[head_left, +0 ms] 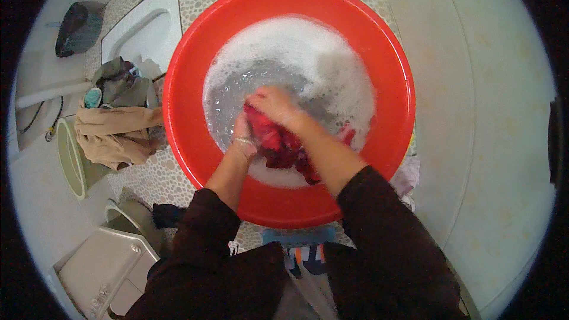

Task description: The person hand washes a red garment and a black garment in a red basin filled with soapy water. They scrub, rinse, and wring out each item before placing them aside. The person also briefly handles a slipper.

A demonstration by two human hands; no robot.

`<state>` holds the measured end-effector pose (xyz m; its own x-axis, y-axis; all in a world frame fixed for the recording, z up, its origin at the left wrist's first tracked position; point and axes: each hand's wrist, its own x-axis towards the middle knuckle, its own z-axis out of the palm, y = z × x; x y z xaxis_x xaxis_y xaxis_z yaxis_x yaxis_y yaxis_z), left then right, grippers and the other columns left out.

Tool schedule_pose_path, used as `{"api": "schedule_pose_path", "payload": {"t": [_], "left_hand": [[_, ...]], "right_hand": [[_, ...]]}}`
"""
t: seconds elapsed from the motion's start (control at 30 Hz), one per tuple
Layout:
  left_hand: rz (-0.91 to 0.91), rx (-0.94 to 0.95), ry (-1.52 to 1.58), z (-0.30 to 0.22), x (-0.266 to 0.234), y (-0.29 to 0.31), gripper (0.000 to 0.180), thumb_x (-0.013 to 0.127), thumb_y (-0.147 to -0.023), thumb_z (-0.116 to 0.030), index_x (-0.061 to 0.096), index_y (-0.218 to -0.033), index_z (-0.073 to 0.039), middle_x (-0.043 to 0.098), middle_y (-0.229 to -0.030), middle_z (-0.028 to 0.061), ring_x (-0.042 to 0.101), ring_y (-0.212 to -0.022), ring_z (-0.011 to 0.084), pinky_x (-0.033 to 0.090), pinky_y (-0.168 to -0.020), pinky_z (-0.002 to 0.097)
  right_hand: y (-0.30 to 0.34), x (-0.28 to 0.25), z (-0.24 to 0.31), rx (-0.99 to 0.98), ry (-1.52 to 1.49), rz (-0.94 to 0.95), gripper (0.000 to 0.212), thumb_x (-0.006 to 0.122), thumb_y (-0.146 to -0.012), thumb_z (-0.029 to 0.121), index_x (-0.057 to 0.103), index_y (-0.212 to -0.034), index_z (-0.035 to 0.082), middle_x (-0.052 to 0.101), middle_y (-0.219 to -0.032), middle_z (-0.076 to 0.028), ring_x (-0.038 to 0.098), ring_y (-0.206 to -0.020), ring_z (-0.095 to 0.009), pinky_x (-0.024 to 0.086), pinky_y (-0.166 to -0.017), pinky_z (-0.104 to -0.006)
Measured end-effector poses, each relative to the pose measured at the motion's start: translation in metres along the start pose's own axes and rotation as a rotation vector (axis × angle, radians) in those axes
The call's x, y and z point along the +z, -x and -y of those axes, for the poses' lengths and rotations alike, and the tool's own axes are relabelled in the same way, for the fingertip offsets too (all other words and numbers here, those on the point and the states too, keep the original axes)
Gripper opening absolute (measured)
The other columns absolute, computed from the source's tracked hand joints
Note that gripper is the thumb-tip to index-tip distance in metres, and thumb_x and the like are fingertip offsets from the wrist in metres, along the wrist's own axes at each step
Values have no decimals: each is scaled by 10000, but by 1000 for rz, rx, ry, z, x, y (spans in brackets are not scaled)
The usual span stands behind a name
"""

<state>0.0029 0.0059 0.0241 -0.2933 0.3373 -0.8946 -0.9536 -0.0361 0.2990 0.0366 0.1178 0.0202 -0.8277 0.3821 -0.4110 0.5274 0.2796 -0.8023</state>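
Note:
A wide red basin (388, 83) holds grey water topped with white foam (284, 35). Over the water, left of the basin's middle, a wet dark-red cloth garment (271, 139) is bunched between my hands. My right hand (275, 105), a little blurred, is closed over its upper end. From the left side my left hand (244, 133) grips the same bundle, its fingers partly hidden behind the cloth; a thin bracelet is on that wrist. The garment's lower folds hang toward the near side and touch the foamy water. Its exact kind cannot be made out.
To the left lie a tan garment (115, 133) and darker clothes (123, 83), beside a pale green bucket (71, 157). A white squat toilet (157, 21) is set in the pebble-patterned floor behind. Pale cloth (406, 176) lies right of the basin, near the wall.

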Motion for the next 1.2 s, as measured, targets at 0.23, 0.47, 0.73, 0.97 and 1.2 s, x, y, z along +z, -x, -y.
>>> {"api": "schedule_pose_path", "payload": {"t": [0.23,0.47,0.73,0.97,1.2], "left_hand": [[364,146,-200,7,3,24,539,437,-914,-469,419,-1304,-99,463,-1319,89,455,-1197,252,379,-997,425],[644,-56,38,6,-44,-54,658,361,-865,-654,466,-1264,-142,542,-1135,80,512,-1051,257,422,-888,425],[812,141,268,32,-56,-68,503,309,-943,-511,488,-1201,-118,559,-1073,75,538,-963,242,452,-833,381],[80,-19,-33,16,23,28,482,350,-956,-396,429,-1301,-70,497,-1288,96,475,-1179,245,354,-1023,391],[394,197,-95,-8,-18,20,708,377,-892,-593,321,-1374,-78,373,-1399,90,379,-1265,255,312,-1052,411]], "right_hand": [[-10,-69,-77,186,433,-407,478,581,-795,440,567,-1117,87,557,-1083,-218,535,-1016,-365,435,-863,-442],[47,11,-14,-233,-188,-17,304,536,-745,28,556,-1043,83,483,-1081,-194,506,-1010,-387,427,-865,-425],[48,24,34,100,20,-116,312,456,-890,310,597,-923,33,627,-923,-195,594,-876,-380,472,-751,-478],[-14,-14,-6,207,241,-302,345,430,-907,344,634,-932,67,641,-926,-181,611,-878,-370,476,-752,-492],[-6,-44,-86,159,381,-528,420,649,-752,319,537,-1080,82,516,-1074,-204,498,-989,-373,416,-860,-459]]}}
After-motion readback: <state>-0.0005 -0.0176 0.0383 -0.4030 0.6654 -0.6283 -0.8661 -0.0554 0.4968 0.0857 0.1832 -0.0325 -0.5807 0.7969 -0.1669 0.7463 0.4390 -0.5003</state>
